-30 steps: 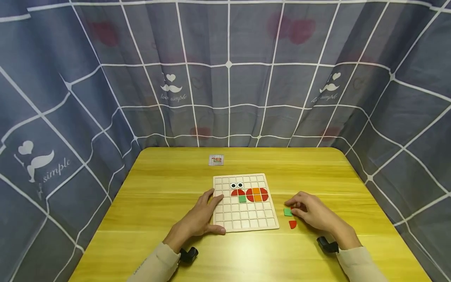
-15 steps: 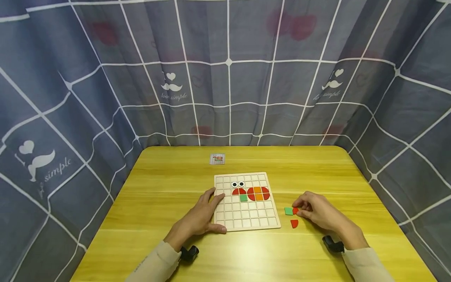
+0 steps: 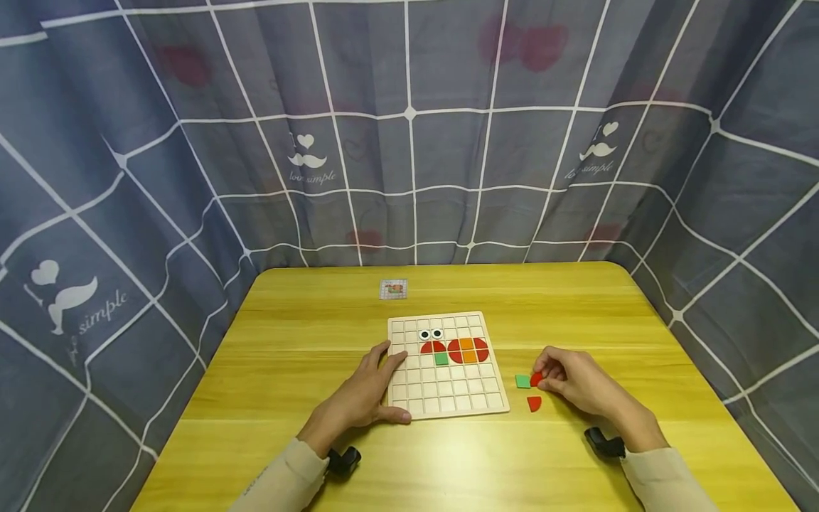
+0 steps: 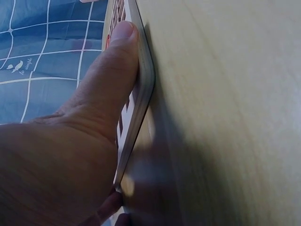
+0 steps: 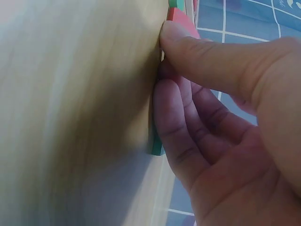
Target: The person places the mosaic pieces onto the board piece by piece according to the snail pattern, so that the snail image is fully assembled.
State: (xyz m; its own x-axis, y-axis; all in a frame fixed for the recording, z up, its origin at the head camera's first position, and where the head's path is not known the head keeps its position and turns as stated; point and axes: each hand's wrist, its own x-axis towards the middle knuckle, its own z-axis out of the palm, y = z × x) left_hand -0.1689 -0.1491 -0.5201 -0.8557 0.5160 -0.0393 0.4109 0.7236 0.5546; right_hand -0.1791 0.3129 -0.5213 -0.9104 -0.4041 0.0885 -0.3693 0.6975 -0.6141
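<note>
My left hand (image 3: pixel 358 393) rests along the left edge of a square wooden grid board (image 3: pixel 441 391), fingers spread. Its thumb lies on top at the near left corner; the left wrist view shows that thumb (image 4: pixel 106 70) over the rim. To the right of the board, my right hand (image 3: pixel 579 382) pinches a red quarter-round tile (image 3: pixel 536 379) between thumb and fingertips, low at the tabletop. A green square tile (image 3: pixel 522 382) lies right beside it, and a second red quarter-round tile (image 3: pixel 534 404) lies nearer me. In the right wrist view, a green edge (image 5: pixel 157 145) shows beneath the fingers.
On the board sit two round eye tiles (image 3: pixel 431 334), a red half-round shape (image 3: pixel 433 348), a green square (image 3: pixel 441 359) and a red and orange rounded shape (image 3: pixel 468 350). A small pattern card (image 3: pixel 393 289) lies beyond the board. A grey-blue curtain (image 3: pixel 409 156) surrounds the table.
My right hand has shifted slightly right, away from the green tile, and the red tile at its fingertips has come into fuller view and turned. My left hand has kept its place on the board.
</note>
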